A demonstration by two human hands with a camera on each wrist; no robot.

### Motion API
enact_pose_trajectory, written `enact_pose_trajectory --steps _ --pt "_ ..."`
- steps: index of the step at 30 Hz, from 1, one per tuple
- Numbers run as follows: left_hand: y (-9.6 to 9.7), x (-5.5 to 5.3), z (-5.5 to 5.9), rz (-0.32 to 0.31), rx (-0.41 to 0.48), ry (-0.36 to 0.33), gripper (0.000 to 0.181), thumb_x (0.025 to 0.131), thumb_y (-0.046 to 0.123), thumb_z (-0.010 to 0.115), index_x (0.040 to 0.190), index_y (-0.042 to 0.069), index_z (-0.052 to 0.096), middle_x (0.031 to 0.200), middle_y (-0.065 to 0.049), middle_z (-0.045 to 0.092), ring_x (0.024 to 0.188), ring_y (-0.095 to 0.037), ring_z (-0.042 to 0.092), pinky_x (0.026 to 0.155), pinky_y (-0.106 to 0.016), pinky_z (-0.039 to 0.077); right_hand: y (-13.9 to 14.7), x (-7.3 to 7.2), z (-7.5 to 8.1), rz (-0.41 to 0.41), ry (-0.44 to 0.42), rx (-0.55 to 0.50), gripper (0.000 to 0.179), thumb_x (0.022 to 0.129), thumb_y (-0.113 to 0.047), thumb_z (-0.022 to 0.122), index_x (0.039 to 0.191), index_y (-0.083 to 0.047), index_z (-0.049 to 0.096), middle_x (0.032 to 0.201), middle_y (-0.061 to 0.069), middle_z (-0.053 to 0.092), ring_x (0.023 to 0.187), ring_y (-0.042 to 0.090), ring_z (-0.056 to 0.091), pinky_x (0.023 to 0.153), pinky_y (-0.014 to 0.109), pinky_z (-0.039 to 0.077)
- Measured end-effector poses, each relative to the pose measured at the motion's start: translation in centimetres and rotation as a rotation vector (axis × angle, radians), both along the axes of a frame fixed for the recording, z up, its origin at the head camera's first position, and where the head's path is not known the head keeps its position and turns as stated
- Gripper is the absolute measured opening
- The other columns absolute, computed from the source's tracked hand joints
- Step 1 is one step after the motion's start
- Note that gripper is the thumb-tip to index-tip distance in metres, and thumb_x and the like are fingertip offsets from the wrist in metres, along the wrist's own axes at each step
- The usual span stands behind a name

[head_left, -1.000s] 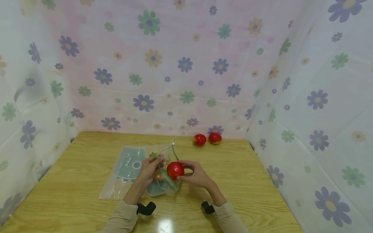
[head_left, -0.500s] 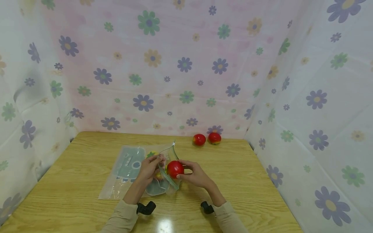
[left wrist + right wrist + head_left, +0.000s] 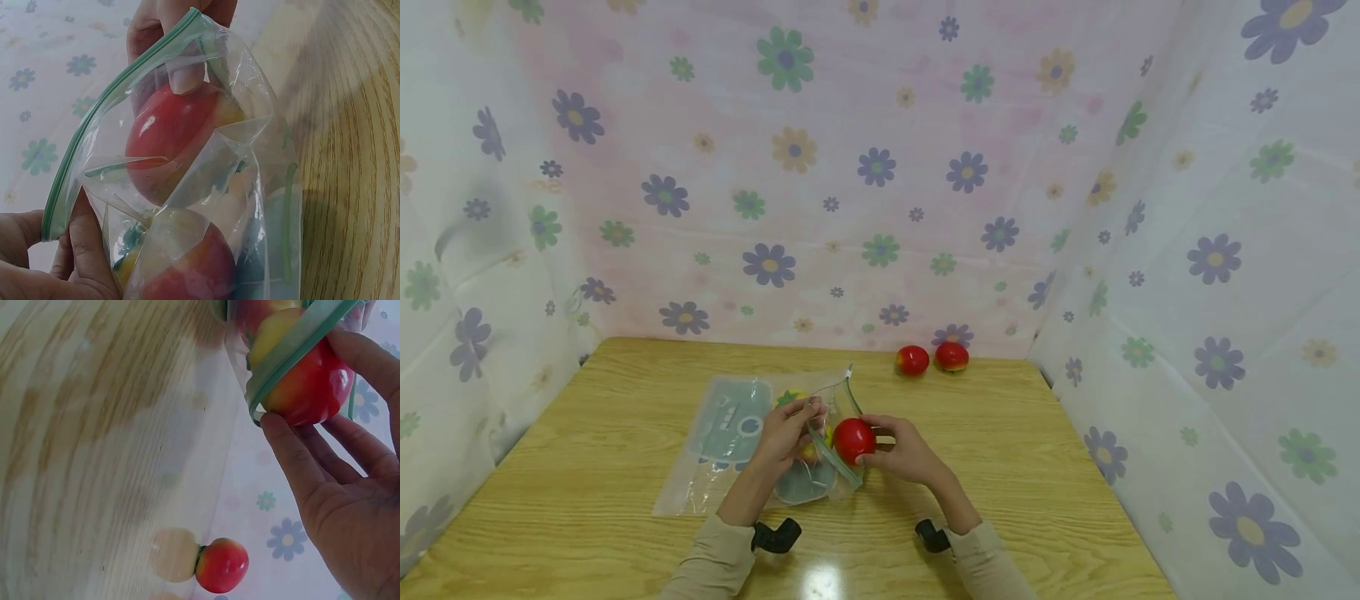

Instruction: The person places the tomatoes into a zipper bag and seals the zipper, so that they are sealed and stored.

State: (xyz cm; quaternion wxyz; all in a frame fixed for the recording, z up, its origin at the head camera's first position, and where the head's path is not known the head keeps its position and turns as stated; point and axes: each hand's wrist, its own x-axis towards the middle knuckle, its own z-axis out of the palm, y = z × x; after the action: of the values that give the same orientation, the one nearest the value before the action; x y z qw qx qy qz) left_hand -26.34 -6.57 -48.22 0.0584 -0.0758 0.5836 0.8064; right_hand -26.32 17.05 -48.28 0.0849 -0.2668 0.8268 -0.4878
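My left hand [image 3: 781, 433] pinches the rim of a clear zip bag [image 3: 72, 140] with a green seal. The bag's mouth stands open toward the right. My right hand [image 3: 906, 450] grips a glossy red-and-yellow fruit [image 3: 853, 441] between thumb and fingers at that mouth. In the left wrist view, this fruit [image 3: 172, 128] shows through the bag's film. Below it, inside the bag, lies another red-and-yellow fruit [image 3: 194, 265]. A yellow shape with green, partly hidden, shows beside that one. In the right wrist view, the right fingers touch both the held fruit [image 3: 312, 384] and the green seal.
Two more red fruits, one at left [image 3: 913, 361] and one at right [image 3: 952, 357], rest at the back of the wooden table [image 3: 1015, 475]. A flat printed plastic bag [image 3: 730, 421] lies left of the hands. Flower-patterned cloth [image 3: 880, 200] encloses the back and sides.
The right hand and the held fruit have shifted very slightly right. My left hand keeps its hold on the bag's rim, and the two fruits at the back have not moved.
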Motion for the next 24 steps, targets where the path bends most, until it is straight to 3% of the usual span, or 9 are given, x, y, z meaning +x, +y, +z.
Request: enact_pose_trajectory --steps 11,24 --pt "0.1 -0.3 0.0 0.010 -0.028 0.005 0.041 0.102 0.018 0.065 0.134 -0.005 0.059 0.088 0.007 0.074 0.077 -0.004 0.066 0.062 -0.018 0.048 -0.7 0.2 0.0 -0.010 -0.006 0.023 0.060 0.089 -0.010 0.080 0.142 -0.001 0.056 0.142 0.015 0.058 0.122 0.033 0.061 0.098 0.041 0.055" --pt "0.2 0.0 0.2 0.007 -0.032 0.010 0.042 0.102 0.020 0.065 0.135 -0.005 0.059 0.089 0.008 0.073 0.078 -0.003 0.066 0.061 -0.016 0.050 -1.0 0.3 0.3 0.032 -0.023 0.017 0.060 0.092 -0.012 0.076 0.146 -0.001 0.053 0.146 0.016 0.055 0.124 0.036 0.060 0.093 0.038 0.058"
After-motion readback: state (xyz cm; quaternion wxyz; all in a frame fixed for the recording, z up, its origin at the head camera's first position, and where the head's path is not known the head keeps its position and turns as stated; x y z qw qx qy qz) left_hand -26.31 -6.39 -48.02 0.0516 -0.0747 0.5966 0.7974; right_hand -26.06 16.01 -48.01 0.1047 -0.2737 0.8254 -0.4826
